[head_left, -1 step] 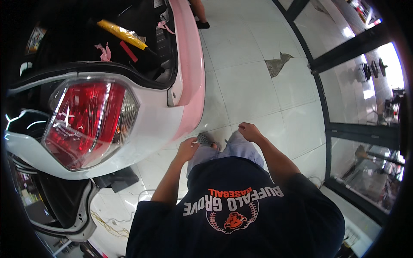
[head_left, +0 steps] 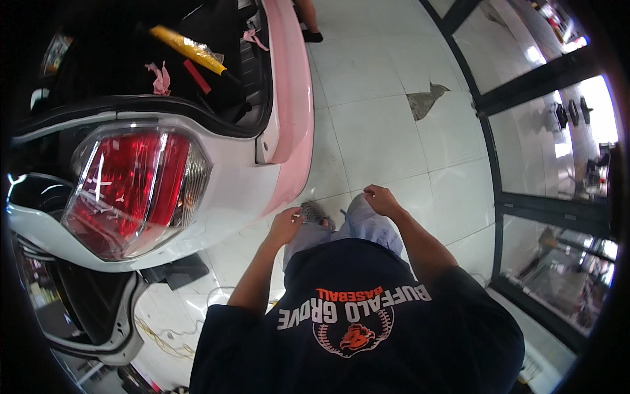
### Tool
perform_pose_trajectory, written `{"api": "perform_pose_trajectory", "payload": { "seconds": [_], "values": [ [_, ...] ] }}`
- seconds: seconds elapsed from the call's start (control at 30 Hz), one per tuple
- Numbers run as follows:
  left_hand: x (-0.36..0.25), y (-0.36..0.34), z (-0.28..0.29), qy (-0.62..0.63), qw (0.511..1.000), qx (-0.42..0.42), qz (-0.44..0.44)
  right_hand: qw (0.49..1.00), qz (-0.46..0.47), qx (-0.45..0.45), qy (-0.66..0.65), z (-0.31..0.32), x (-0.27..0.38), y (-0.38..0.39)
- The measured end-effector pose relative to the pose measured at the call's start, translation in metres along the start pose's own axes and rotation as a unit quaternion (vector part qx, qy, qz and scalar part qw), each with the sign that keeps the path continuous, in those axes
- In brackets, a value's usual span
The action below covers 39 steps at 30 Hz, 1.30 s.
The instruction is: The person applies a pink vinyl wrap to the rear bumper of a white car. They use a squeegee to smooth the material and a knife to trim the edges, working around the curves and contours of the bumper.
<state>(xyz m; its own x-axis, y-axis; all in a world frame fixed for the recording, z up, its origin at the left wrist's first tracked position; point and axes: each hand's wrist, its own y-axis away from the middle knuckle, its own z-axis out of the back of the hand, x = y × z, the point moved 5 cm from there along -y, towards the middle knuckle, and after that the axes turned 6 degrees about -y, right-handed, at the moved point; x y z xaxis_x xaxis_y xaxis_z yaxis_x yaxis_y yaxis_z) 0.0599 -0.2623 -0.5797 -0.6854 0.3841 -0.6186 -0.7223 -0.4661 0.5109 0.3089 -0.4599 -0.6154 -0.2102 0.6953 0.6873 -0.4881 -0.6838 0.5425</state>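
My left hand [head_left: 286,226] is above my left thigh, near the rounded corner of the car's bumper but apart from it. Its fingers are curled, and a small whitish bit shows at the fingertips, too small to name. Over my right knee is my right hand [head_left: 382,199], its fingers drawn together; what is in them, if anything, is hidden. The pink and white car [head_left: 237,187] stands at the left with its rear towards me. A red and clear tail light [head_left: 134,190] sits on its corner. The dark cargo area behind it is open.
In the cargo area lie a long yellow thing [head_left: 189,50], pink scraps [head_left: 159,79] and a red strip [head_left: 197,76]. A broken floor tile [head_left: 425,102] is ahead. Dark-framed glass doors [head_left: 495,151] line the right. Another person's leg [head_left: 307,16] shows far ahead. Cables [head_left: 164,340] lie lower left.
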Motion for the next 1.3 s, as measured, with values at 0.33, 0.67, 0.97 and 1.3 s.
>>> {"api": "perform_pose_trajectory", "payload": {
  "seconds": [0.33, 0.67, 0.97, 1.3],
  "values": [
    [-0.042, -0.035, 0.024, 0.133, 0.963, -0.156, 0.173, 0.970, 0.066, 0.212, -0.098, 0.024, 0.087, -0.174],
    [-0.104, 0.007, -0.021, 0.240, 0.891, -0.227, 0.312, 0.859, 0.361, 0.362, 0.027, -0.071, 0.243, -0.192],
    [-0.076, 0.042, -0.066, 0.271, 0.855, -0.285, 0.337, 0.874, 0.308, 0.341, 0.160, -0.111, 0.267, -0.162],
    [-0.012, 0.051, -0.032, 0.200, 0.884, -0.312, 0.285, 0.827, 0.360, 0.281, 0.327, -0.136, 0.290, -0.155]
  ]
}}
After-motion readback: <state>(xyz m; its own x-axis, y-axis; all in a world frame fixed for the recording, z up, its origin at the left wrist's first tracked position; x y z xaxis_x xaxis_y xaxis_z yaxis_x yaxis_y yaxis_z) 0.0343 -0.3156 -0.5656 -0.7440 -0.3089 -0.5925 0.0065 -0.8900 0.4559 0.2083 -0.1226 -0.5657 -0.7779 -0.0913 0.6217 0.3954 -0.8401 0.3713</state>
